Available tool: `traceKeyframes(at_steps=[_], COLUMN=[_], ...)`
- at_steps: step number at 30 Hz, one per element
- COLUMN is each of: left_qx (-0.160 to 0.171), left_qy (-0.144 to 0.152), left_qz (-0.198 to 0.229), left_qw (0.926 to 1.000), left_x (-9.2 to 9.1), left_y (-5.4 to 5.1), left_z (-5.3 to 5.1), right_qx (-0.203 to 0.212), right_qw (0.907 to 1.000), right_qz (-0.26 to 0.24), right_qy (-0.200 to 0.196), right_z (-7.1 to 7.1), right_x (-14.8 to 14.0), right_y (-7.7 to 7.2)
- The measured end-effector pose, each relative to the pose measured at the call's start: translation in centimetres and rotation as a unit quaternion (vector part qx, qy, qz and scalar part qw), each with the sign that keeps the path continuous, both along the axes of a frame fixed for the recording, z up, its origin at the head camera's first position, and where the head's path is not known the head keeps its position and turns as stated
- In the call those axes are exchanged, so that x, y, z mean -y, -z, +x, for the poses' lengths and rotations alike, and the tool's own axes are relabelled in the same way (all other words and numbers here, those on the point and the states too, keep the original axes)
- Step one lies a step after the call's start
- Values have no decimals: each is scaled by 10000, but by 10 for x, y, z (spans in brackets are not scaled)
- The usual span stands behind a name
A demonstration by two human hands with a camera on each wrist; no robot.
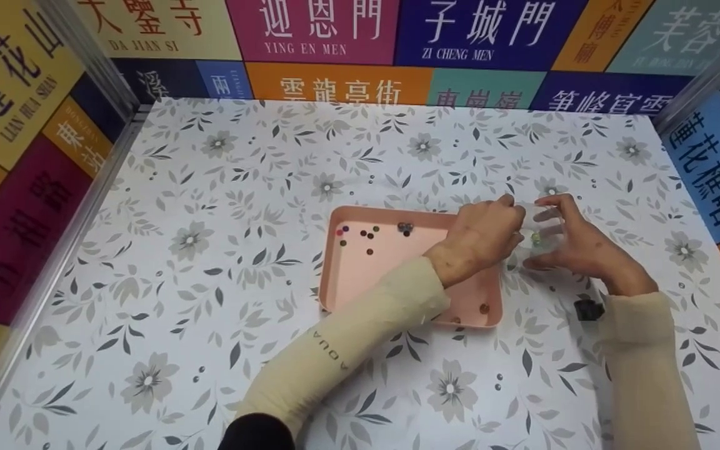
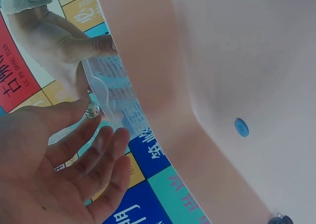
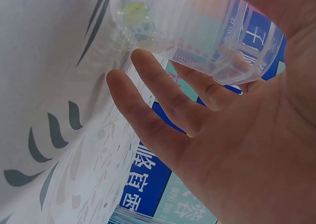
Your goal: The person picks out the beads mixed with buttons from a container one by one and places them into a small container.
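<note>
My left hand [image 1: 482, 234] is over the right side of a shallow pink tray [image 1: 360, 275]. In the left wrist view its thumb and index finger pinch a small clear bead [image 2: 92, 110], the other fingers loosely bent. Just right of the tray, my right hand [image 1: 585, 247] holds a see-through plastic container [image 3: 192, 36] between thumb and fingers. Yellow-green beads [image 3: 136, 14] show through its wall, near the bottom. The left hand's pinched bead is close to the container's mouth. Dark beads [image 1: 367, 235] lie scattered in the tray's far left part.
A small cluster of grey-blue beads [image 1: 405, 227] sits by the tray's far wall, and a brown bead [image 1: 484, 308] in its near right corner. A black object [image 1: 588, 309] is beside the right sleeve. Flower-patterned cloth [image 1: 210, 312] covers the table; colourful lettered panels [image 1: 335, 31] stand behind it.
</note>
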State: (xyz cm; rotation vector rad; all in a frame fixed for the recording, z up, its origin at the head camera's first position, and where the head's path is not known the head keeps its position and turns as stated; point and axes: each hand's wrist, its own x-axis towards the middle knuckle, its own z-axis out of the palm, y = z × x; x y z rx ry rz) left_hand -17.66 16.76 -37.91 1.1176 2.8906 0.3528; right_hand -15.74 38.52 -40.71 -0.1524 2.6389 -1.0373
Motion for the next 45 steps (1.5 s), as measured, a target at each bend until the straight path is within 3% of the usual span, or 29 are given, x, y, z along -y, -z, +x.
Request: traceKeyframes(at_steps=[20, 37, 45], left_qx=[361, 622, 934], left_qy=[-137, 189, 401], left_qz=[37, 563, 674], left_qw=[9992, 9963, 9925], left_x=[0, 10, 15], left_y=[6, 12, 6], left_z=[-3, -1, -1], right_qx=[7, -30, -51], right_qw=[10000, 10000, 10000], right_qz=[50, 9, -52], right_qy=[-32, -4, -19], right_z=[-2, 0, 0], right_x=[2, 1, 0], right_y=[2, 3, 5])
